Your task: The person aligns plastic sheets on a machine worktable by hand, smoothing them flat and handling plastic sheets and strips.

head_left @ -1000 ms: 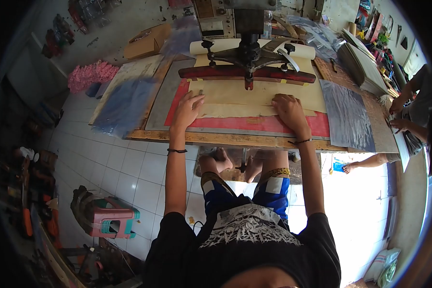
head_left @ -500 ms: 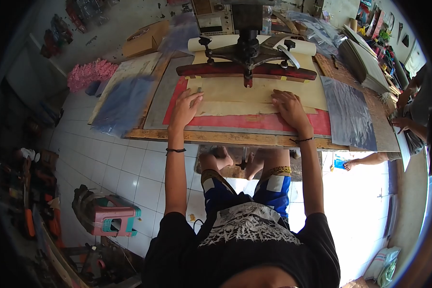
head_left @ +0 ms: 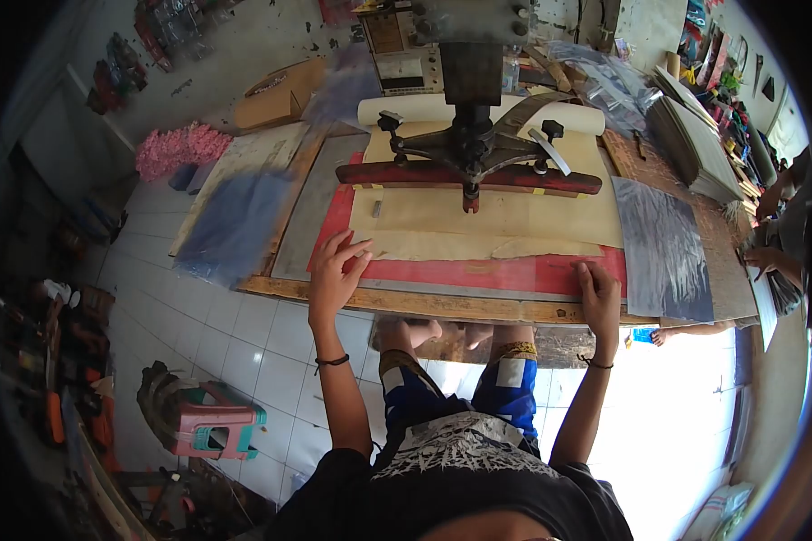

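My left hand point(head_left: 336, 278) is over the front left corner of a red sheet point(head_left: 478, 276), fingers apart, nothing visible in them. At the front right corner, my right hand point(head_left: 599, 293) has its fingers curled together at the sheet's edge; whether they pinch something is hidden. A tan sheet point(head_left: 478, 219) with a ragged front edge lies on the red one. Above it stands a press head with a dark red bar point(head_left: 532, 179) and black metal arms. A small grey piece point(head_left: 377, 209) sits near the tan sheet's left side.
Blue-tinted plastic sheets point(head_left: 235, 221) lie at left, a grey streaked sheet point(head_left: 663, 243) at right. A stack of boards point(head_left: 695, 149) and a cream roll point(head_left: 568, 118) are farther back. The wooden table edge point(head_left: 424, 304) runs before me. Another person's hand point(head_left: 765, 260) is at far right.
Both hands have drawn back toward me from the tan sheet to the red sheet's front corners. My right hand has also moved right and curled its fingers. The view has shifted slightly.
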A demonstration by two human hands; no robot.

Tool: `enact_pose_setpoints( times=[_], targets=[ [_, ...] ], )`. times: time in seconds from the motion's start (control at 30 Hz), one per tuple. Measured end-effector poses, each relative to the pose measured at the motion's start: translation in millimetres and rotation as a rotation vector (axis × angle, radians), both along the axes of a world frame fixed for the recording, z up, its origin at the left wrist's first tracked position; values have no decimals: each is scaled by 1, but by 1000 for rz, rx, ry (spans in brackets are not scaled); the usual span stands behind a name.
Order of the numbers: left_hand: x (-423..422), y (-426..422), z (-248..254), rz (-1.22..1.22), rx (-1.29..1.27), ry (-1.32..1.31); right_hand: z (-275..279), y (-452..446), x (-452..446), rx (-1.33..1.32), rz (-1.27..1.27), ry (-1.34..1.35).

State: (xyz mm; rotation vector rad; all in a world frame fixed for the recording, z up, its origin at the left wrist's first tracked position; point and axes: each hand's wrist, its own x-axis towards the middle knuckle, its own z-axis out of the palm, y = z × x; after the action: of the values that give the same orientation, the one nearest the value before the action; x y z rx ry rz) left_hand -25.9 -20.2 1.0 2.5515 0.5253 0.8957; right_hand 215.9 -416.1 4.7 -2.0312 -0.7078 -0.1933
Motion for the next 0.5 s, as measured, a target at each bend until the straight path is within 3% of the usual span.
enact_pose_setpoints(
  times=[0.13, 0.23, 0.5],
  targets=[
    [3, -2, 3, 22, -22, 12, 7, 7, -1, -164, 14, -203],
    [3, -2, 2, 24, -2, 15, 2, 8, -1, -55, 34, -146],
    [5, -6, 7, 44, -18, 31, 9, 6, -3, -88, 36, -162]
  ],
)
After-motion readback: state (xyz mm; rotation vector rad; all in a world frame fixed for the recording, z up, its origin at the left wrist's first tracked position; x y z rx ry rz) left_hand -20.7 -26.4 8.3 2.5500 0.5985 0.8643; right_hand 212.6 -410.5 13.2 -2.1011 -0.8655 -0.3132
